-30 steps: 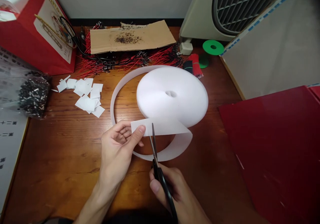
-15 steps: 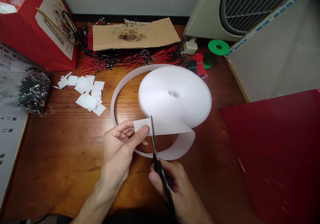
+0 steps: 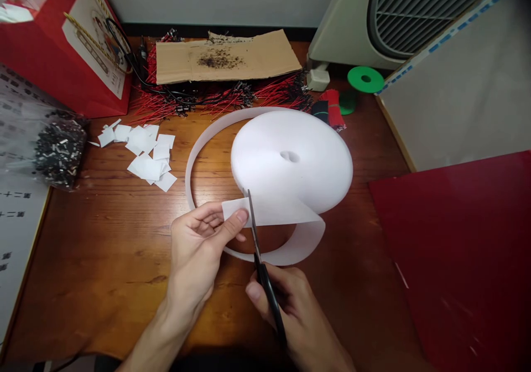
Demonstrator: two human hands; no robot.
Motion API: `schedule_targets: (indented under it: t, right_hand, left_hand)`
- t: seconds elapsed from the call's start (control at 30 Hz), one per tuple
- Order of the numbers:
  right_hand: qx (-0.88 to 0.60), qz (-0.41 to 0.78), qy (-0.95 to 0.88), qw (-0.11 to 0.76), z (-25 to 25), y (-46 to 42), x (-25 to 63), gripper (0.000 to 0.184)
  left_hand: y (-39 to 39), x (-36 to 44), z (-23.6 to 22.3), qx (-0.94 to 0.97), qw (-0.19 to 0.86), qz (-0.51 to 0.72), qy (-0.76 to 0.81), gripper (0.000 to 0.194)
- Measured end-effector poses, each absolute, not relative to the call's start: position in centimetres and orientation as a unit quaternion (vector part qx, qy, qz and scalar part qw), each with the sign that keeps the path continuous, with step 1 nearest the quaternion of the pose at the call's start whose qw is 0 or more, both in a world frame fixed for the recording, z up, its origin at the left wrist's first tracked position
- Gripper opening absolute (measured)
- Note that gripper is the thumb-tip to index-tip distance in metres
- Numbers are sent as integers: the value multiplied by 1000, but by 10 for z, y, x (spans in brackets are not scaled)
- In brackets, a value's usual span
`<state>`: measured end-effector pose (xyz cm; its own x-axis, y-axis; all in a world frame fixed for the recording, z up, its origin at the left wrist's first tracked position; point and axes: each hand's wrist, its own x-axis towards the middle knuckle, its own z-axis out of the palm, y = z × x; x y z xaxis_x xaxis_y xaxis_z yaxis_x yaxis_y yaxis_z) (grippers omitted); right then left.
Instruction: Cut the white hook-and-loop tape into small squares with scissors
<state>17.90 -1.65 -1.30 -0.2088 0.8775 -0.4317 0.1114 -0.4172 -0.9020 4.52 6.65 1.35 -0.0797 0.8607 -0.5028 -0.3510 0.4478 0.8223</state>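
My left hand [image 3: 207,233] pinches the end of a white, slightly see-through strip [image 3: 276,210] between thumb and fingers. That strip loops round from a big white roll [image 3: 265,145], which lies flat on the wooden table. In my right hand [image 3: 286,300] is a pair of black-handled scissors [image 3: 267,283]. Its blades cross the strip just right of my left thumb, pointing away from me. Whether the strip is cut through at the blades, I cannot tell. Several cut white pieces [image 3: 146,166] lie in a loose pile to the left of the roll.
Behind the roll, a cardboard piece [image 3: 265,56] with dark crumbs rests on many red wires [image 3: 207,106]. A bag of small black parts [image 3: 60,153] and a red paper bag [image 3: 91,62] stand left. Green spools [image 3: 365,79], a grey fan-like appliance [image 3: 348,23] and a red panel [image 3: 452,244] are right.
The scissor blades have shifted very slightly to the left across the strip. Both hands keep nearly the same hold, and the whole view has moved a little.
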Motion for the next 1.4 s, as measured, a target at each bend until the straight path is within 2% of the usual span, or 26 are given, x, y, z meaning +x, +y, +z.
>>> schedule_targets:
  t: [0.47, 0.83, 1.4]
  right_hand:
    - [-553, 664, -408, 295, -11, -16, 180, 53]
    - [-547, 659, -409, 316, -13, -17, 177, 50]
    - [-534, 649, -427, 334, -13, -10, 183, 55]
  left_hand:
    - [70, 41, 16, 275, 632, 453, 565, 15]
    - [70, 39, 22, 245, 651, 446, 563, 15]
    - [69, 39, 23, 236, 689, 410, 549, 15]
